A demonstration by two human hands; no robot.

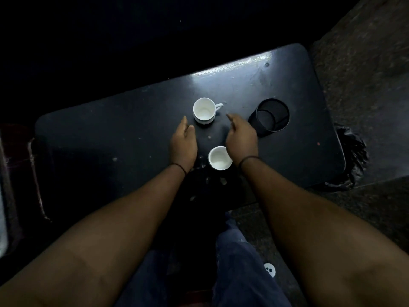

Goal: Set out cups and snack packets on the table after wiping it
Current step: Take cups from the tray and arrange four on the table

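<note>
Two empty white cups stand upright on the dark table (pixel 110 138). The far cup (pixel 204 110) has its handle turned right. The near cup (pixel 219 157) sits close to the front edge, partly covered by my right wrist. My left hand (pixel 182 142) hovers left of and between the cups, fingers loosely apart, holding nothing. My right hand (pixel 241 136) is just above and right of the near cup, one finger stretched toward the far cup's handle, with nothing in it. No snack packets are in view.
A black mesh holder (pixel 270 117) stands to the right of the cups, close to my right hand. A crumpled black bag (pixel 352 156) lies at the table's right edge. Small crumbs dot the tabletop. Stone floor surrounds the table on the right.
</note>
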